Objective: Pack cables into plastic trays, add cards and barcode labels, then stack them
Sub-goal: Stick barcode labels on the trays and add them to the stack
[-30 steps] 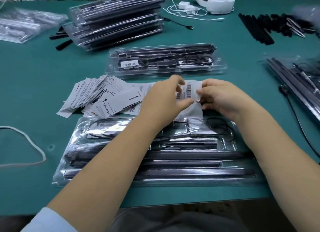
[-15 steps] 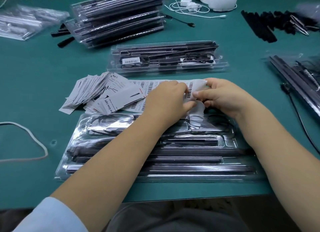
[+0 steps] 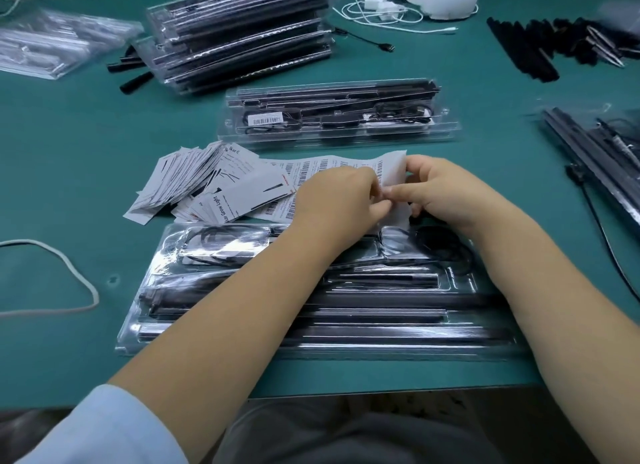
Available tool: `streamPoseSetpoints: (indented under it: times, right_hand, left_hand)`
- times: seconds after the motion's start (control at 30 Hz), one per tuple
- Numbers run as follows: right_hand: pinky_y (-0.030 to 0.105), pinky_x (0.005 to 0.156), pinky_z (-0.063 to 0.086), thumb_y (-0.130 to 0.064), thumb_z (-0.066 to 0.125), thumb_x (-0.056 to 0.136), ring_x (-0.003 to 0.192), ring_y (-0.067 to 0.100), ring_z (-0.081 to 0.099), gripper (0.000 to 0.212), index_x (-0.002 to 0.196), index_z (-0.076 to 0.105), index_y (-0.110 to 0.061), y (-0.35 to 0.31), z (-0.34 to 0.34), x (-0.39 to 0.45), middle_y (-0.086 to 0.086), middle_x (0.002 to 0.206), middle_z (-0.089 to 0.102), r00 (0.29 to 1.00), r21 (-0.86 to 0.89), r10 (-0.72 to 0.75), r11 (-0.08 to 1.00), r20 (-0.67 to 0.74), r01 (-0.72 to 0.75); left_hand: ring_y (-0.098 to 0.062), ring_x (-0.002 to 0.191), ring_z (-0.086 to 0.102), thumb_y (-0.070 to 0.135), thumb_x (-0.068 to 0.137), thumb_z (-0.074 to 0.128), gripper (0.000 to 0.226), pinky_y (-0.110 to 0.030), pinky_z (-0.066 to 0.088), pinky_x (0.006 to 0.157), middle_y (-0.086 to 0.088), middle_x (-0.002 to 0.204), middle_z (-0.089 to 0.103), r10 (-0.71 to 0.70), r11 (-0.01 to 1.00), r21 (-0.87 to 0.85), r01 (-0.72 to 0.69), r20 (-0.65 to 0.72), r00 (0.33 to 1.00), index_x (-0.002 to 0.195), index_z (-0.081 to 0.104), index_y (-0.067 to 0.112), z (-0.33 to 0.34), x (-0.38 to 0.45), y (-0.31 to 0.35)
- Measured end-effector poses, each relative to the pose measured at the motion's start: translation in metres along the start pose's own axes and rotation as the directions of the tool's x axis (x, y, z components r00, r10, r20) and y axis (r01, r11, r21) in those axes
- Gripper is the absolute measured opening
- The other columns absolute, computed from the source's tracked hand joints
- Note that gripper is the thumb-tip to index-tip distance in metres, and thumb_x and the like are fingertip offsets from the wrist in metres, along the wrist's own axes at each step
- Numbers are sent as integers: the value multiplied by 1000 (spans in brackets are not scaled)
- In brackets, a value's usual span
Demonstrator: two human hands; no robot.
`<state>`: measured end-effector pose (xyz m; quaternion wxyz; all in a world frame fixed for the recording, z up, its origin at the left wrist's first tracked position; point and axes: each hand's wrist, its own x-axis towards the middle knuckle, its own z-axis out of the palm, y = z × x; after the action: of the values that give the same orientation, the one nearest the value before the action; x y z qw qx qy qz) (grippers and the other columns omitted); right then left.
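Left hand (image 3: 341,195) and right hand (image 3: 446,190) meet at the near end of the label strip (image 3: 332,166), both pinching it, fingers curled. Right hand grips the backing paper; left fingertips (image 3: 375,192) work at a label's edge. Step in hand, by my reading: peeling one barcode label off the strip.

Head view, only one. Strip lies on the green bench (image 3: 69,152), running left under a fanned pile of cards (image 3: 194,183). Near tray (image 3: 311,304) sits right below the hands, loaded with black bars and coiled cable, no label visible on it yet; forearms cover part of it. Far tray (image 3: 336,117) lies just beyond the strip and already carries a label (image 3: 266,120). Stack of finished trays (image 3: 239,34) at back left.

To do it well: bend the backing sharply away so the label's corner lifts by itself; hold only the label's edge, keeping the adhesive off the fingers; peel slow and flat to avoid curl or tearing. Then set it square on the near tray, matching the far tray's placement, and press from one end to the other.
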<state>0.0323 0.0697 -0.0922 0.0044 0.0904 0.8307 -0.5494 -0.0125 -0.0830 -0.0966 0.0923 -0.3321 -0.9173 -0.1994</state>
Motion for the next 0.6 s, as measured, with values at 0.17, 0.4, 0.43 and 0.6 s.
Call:
streamPoseSetpoints:
  times: [0.17, 0.4, 0.43, 0.6]
  right_hand:
    - [14, 50, 40, -7, 66, 84, 59, 1, 58, 22, 97, 63, -24, 0, -2, 1, -9, 75, 72, 1000, 125, 25, 992, 5, -25]
    - [14, 49, 39, -7, 64, 86, 52, -1, 55, 23, 107, 62, -14, 3, -1, 1, -9, 72, 70, 1000, 117, 21, 993, -19, -18]
    - [15, 49, 39, -8, 64, 86, 52, -1, 55, 22, 107, 62, -15, 2, 0, 1, -9, 71, 70, 999, 97, 18, 995, -28, -16]
    - [16, 51, 40, -9, 64, 86, 52, -1, 55, 21, 106, 63, -17, 2, 1, 0, -11, 70, 70, 999, 82, 19, 997, -43, -15]
  left_hand:
    - [-18, 91, 59, 45, 88, 57, 25, -27, 40, 67, 5, 94, 69, 2, 1000, -15, -2, -1, 1000, 93, 69, 24, 0, 0, 0]
    - [-19, 89, 60, 39, 91, 55, 23, -33, 48, 75, 4, 92, 70, 9, 998, -60, -5, 74, 997, 92, 72, 24, -5, 1, -1]
    - [-19, 86, 60, 37, 91, 55, 21, -34, 49, 75, 4, 89, 70, 1, 996, -85, 7, 83, 997, 90, 73, 25, -6, 1, -2]
    - [-20, 83, 61, 33, 90, 53, 22, -36, 50, 73, 2, 86, 71, -10, 994, -105, 19, 84, 996, 88, 73, 24, -7, 0, -1]
